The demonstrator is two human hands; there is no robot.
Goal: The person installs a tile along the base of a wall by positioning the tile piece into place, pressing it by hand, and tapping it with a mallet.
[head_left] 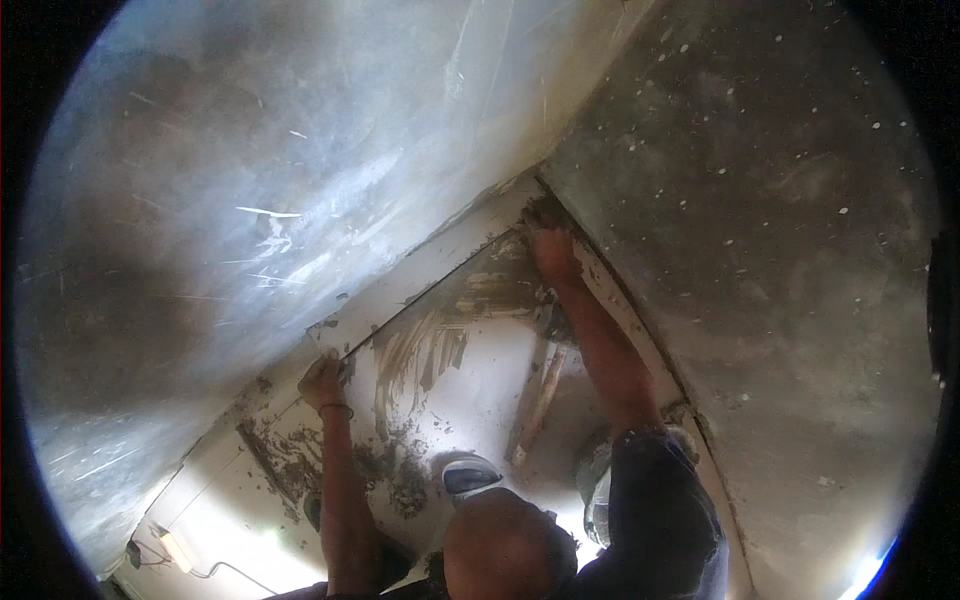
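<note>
My left hand point(323, 385), a dark band at its wrist, is closed beside the left end of a pale strip point(425, 267) along the foot of the left wall. What the fingers hold is too small to tell. My right hand point(553, 252) reaches into the corner where the two walls meet, at the strip's far end. Its fingers are dark and blend into the grey smears there. A thin dark line runs along the strip's lower edge between both hands. Below my right hand lies a tool with a wooden handle point(545, 400); its dark head is partly shaded.
Grey walls point(250, 150) slope in from both sides; the right wall point(760, 250) has white specks. Wet-looking grey smears point(430, 360) and dark crumbs point(405, 485) cover parts of the pale floor. A white-and-dark object point(470, 476) stands near my body. A cord point(235, 568) lies lower left.
</note>
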